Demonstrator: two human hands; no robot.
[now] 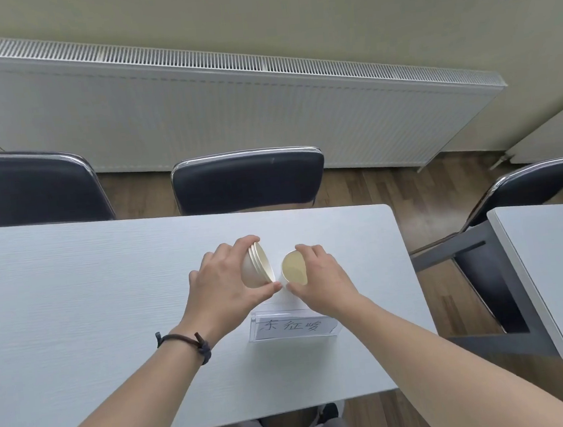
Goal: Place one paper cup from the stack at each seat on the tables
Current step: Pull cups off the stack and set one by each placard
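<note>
The stack point(257, 265) is gripped in the left hand point(223, 282), tilted with rims facing right. One cup point(293, 270) is held closed in the right hand point(320, 278), just beside the stack, low over the surface point(74, 285) behind the nameplate point(292, 326).

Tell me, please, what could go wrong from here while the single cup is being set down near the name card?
1. The right hand holds the single cup tilted, so it may tip over if released before it stands upright.
2. The left hand holds the cup stack sideways with its rims free, so a cup could slide out.
3. The name card holder stands right beside both hands and might get knocked as they withdraw.
</note>
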